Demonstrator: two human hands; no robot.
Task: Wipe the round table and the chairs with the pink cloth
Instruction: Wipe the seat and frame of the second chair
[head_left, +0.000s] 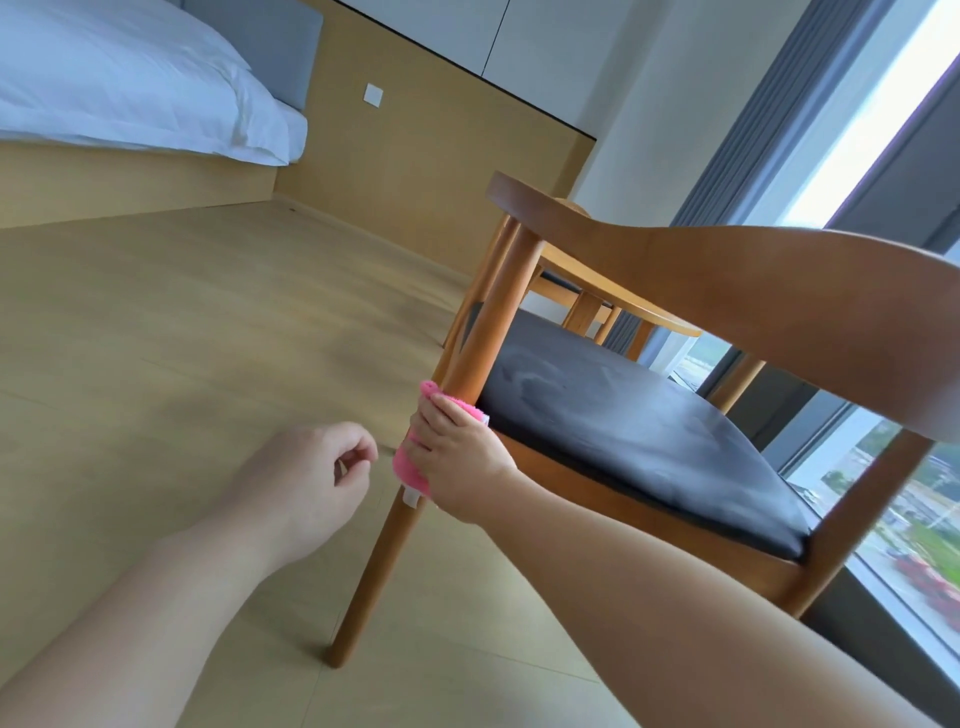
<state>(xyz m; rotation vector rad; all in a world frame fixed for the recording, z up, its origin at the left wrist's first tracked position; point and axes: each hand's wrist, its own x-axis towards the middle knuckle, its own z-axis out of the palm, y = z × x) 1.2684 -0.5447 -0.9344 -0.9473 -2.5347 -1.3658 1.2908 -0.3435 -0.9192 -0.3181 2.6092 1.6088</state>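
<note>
1. Left hand (317, 470) at 7 o'clock, fingers loosely curled, holding nothing, just beside the chair leg.
2. Chair leg (457, 400) long axis runs 1 to 7 o'clock, foot on floor (156, 338).
3. Pink cloth (410, 465) wrapped round leg mid-height, right hand (457, 467) gripping it.
4. Chair (727, 312) seat at 3 o'clock; round table (623, 296) behind.

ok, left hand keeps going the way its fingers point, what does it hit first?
Probably the pink cloth wrapped round the chair leg, gripped there by the right hand. The left hand looks close, though depth is unclear.
</note>
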